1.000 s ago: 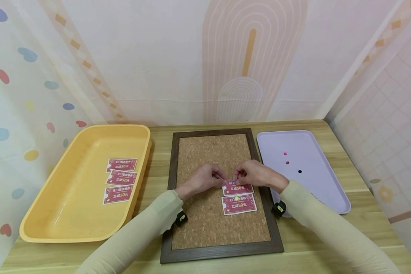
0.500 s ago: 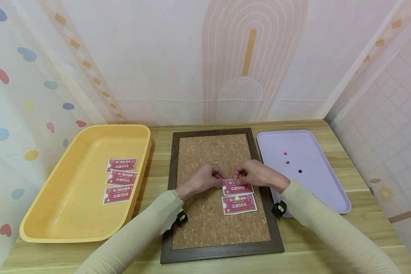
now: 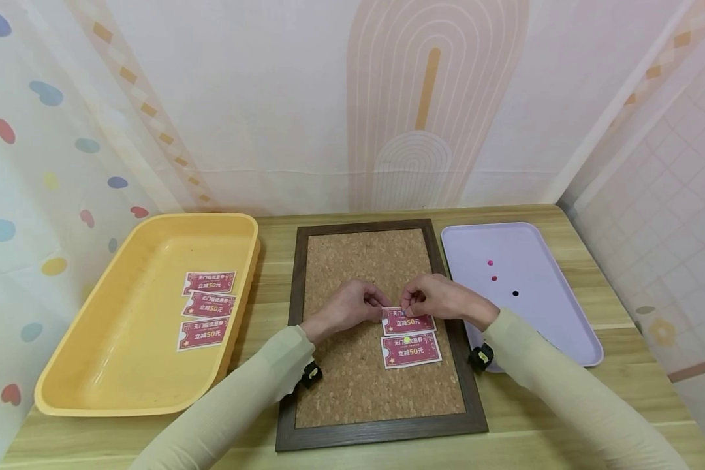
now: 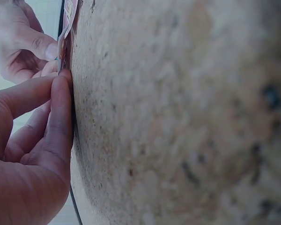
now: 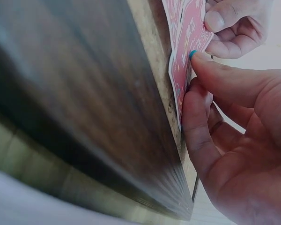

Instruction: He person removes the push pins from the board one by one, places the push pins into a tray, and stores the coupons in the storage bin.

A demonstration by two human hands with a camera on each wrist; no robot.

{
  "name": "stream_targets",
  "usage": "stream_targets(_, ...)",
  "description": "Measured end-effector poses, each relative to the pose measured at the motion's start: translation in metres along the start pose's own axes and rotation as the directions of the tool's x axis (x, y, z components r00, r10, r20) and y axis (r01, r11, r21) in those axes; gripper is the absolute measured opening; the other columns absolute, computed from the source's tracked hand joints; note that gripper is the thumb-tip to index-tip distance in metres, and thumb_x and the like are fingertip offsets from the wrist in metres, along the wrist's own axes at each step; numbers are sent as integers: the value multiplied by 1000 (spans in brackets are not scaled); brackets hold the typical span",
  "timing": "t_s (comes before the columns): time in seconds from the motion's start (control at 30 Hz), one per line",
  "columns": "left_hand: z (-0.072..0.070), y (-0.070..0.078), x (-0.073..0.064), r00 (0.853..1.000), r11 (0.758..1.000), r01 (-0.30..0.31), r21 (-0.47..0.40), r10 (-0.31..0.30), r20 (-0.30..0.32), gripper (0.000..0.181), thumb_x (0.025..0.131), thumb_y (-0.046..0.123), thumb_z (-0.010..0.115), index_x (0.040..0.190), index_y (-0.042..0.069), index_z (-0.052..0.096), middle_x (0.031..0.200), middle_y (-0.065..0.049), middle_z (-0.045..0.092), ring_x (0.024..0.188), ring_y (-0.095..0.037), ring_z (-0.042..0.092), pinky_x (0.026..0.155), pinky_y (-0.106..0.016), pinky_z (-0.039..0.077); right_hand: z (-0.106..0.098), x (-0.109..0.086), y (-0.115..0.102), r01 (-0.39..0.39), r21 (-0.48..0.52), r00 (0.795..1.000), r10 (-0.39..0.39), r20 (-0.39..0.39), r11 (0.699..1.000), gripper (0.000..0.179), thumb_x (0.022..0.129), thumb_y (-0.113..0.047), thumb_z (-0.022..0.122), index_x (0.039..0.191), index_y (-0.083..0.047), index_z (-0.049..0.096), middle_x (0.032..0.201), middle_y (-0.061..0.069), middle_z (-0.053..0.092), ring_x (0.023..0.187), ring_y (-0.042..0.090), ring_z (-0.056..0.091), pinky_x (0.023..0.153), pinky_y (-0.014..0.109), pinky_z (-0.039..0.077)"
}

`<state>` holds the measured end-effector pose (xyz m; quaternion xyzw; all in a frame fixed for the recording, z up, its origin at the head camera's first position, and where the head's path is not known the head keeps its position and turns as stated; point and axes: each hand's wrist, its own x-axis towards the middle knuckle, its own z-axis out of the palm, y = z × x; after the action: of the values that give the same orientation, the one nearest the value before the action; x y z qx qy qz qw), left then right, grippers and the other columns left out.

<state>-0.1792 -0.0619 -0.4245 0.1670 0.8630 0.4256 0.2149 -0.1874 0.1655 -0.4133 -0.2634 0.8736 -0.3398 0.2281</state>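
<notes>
On the corkboard, two red coupons lie one above the other. My left hand pinches the upper-left corner of the upper coupon between thumb and index finger. At that coupon's top edge my right hand pinches a blue thumbtack, its thumb against the tack's head in the right wrist view. The tack's point is hidden. Just below, a yellow-green thumbtack sits at the top of the lower coupon.
Left of the board stands a yellow bin with three coupons inside. A lilac tray to the right bears a pink thumbtack, a red thumbtack and a black thumbtack. The board's dark wooden frame forms a raised edge.
Both hands stay almost still at the upper coupon. The blue tack, visible under the right fingers a second ago, is now mostly covered by them in the head view.
</notes>
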Motion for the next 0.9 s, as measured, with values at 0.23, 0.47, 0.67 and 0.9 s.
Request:
stream_targets(0.23,0,0,0,1000,1000,-4,2,4,-1,12,89,5,76,102,4,78,84,0,73,75,-11,64,66,-24,47,-3,-1,3,15,40,1000,-15,17,999,7,97,-5,71,91,-10,73,84,-3,67,77,11,58,73,29,49)
stream_targets(0.47,-1,1,-1,1000,1000,-8,3,8,5,14,89,5,75,102,4,78,84,1,73,74,-11,63,65,-24,47,-7,-4,5,28,67,1000,-29,9,997,8,97,-4,69,92,-9,72,85,-2,67,77,12,58,72,30,49)
stream_targets(0.67,0,1,-1,1000,1000,-1,-6,1,4,14,89,5,75,102,4,78,83,0,72,74,-11,62,64,-24,46,-9,-10,7,32,98,998,-27,-49,995,7,98,-4,67,93,-6,72,87,0,68,78,14,57,74,31,48)
stream_targets(0.9,1,5,-3,1000,999,5,-37,-5,-6,13,93,8,74,104,3,78,83,-1,73,72,-12,65,63,-24,49,-15,-21,5,30,185,993,-8,-120,982,6,99,-4,66,98,-2,72,90,7,70,81,17,60,73,30,51)
